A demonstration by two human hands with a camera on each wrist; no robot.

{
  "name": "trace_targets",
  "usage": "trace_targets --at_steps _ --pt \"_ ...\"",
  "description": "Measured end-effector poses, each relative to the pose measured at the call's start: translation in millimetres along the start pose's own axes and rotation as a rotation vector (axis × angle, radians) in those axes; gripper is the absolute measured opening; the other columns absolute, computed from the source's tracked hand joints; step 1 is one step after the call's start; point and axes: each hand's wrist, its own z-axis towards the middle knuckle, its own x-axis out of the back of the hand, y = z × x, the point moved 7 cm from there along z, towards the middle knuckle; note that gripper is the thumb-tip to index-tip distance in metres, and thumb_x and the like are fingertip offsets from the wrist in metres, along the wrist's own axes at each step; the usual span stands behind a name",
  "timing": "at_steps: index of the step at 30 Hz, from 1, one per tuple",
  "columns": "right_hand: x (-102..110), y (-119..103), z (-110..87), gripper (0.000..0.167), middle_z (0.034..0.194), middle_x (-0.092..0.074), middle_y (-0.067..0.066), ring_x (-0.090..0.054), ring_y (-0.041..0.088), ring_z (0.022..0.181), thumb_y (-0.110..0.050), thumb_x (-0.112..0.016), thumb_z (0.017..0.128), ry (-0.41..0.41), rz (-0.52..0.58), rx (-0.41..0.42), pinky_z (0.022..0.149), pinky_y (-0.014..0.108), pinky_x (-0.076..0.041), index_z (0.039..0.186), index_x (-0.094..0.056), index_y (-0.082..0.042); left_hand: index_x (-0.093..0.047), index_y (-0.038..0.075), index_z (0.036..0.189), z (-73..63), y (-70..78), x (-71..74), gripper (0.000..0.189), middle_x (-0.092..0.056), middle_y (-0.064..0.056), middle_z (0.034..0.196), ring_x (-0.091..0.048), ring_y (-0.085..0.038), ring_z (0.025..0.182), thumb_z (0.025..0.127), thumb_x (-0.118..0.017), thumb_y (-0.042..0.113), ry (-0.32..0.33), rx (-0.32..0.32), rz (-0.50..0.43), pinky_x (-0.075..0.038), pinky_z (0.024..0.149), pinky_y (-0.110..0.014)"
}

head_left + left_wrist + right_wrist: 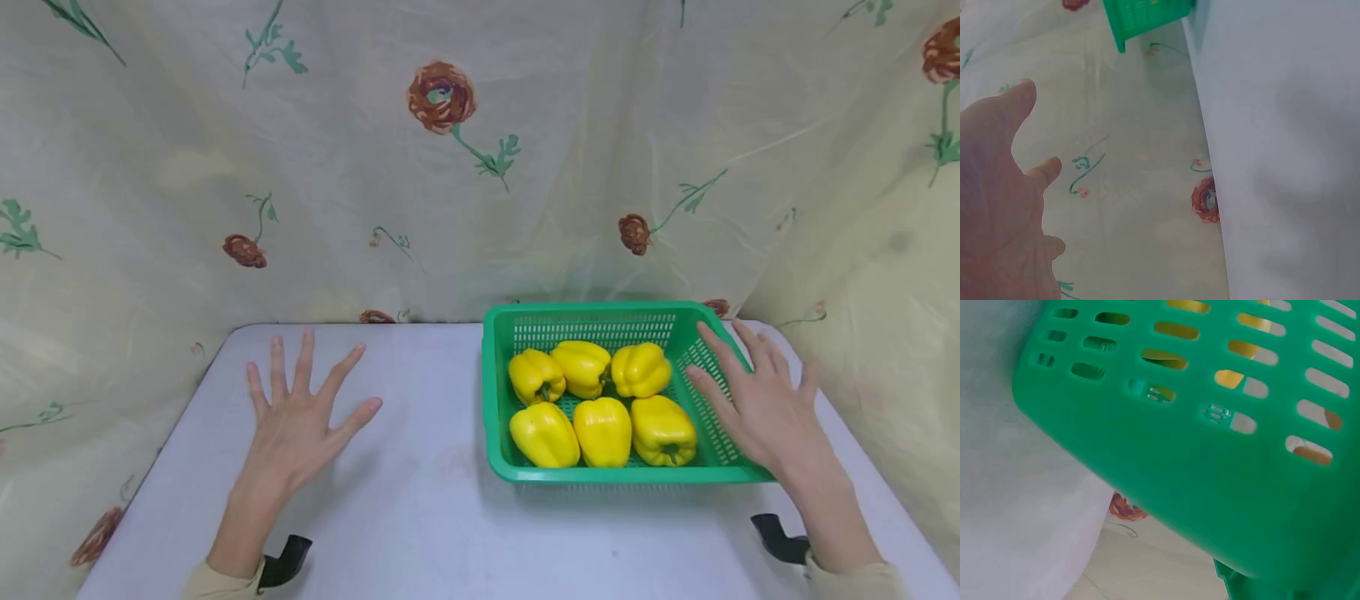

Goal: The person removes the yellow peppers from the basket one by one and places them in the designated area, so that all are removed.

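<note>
Six peppers (602, 432) lie in the green basket (600, 475), toward the right of the desk (420, 525). The left hand (292, 433) hangs left of the basket, grip spread; the right hand (772, 408), grip also spread, is at the basket's right end, contact unclear. Likely a ready stage, nothing held; next seems to call for closing on the basket or a pepper

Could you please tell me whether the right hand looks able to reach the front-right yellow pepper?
Probably yes: the right hand is beside the green basket, and nothing covers that yellow pepper.
</note>
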Motion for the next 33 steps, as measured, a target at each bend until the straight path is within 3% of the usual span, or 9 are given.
trace_targets --at_steps 4,7,14,22,26,33 --pt "-2 4 -1.8 0.071 0.168 -0.028 0.038 -0.044 0.069 0.135 -0.058 -0.037 0.113 -0.02 -0.014 -0.036 0.098 0.091 -0.034 0.174 -0.018 -0.025 -0.03 0.043 0.169 -0.4 3.9 -3.6 0.078 0.006 -0.018 0.183 0.02 -0.053 0.165 0.101 -0.049 0.075 -0.013 0.005 -0.008 0.013 0.124 -0.084" --pt "-5 8 -7.0 0.072 0.162 -0.033 0.043 -0.052 0.07 0.124 -0.057 -0.037 0.114 -0.046 -0.009 -0.06 0.088 0.086 -0.044 0.173 -0.021 -0.02 -0.029 0.043 0.17 -0.4 7.4 -6.6 0.076 0.004 -0.02 0.183 0.018 -0.054 0.166 0.103 -0.049 0.073 -0.019 -0.001 -0.023 0.01 0.125 -0.084" --pt "-10 21 -21.8 0.077 0.157 -0.034 0.047 -0.049 0.071 0.122 -0.055 -0.04 0.113 -0.053 0.104 -0.151 0.089 0.086 -0.046 0.172 -0.021 -0.007 -0.026 0.043 0.17 0.5 19.5 -16.0 0.074 -0.002 -0.023 0.182 0.004 -0.06 0.165 0.105 -0.051 0.068 -0.021 -0.027 -0.07 -0.001 0.126 -0.085" --pt "-10 21 -28.2 0.077 0.157 -0.032 0.049 -0.046 0.072 0.125 -0.047 -0.045 0.114 0.011 0.172 -0.165 0.095 0.087 -0.043 0.17 -0.021 0.0 -0.027 0.041 0.17 -0.6 37.6 -23.4 0.069 -0.011 -0.026 0.18 -0.024 -0.065 0.159 0.108 -0.051 0.061 0.002 -0.069 -0.12 -0.02 0.123 -0.085" --pt "-10 20 -32.2 0.077 0.16 -0.031 0.046 -0.044 0.071 0.128 -0.048 -0.044 0.114 0.01 0.171 -0.186 0.097 0.087 -0.043 0.169 -0.023 0.001 -0.029 0.04 0.17 -0.3 44.9 -26.4 0.068 -0.014 -0.025 0.18 -0.029 -0.063 0.158 0.108 -0.052 0.06 0.009 -0.09 -0.124 -0.025 0.123 -0.084" --pt "-11 12 -34.5 0.076 0.165 -0.029 0.043 -0.046 0.071 0.128 -0.05 -0.042 0.114 0.01 0.146 -0.22 0.086 0.086 -0.048 0.169 -0.026 0.0 -0.034 0.037 0.168 0.9 61.2 -27.7 0.067 -0.018 -0.024 0.18 -0.031 -0.06 0.159 0.108 -0.053 0.058 0.024 -0.13 -0.146 -0.029 0.123 -0.081"
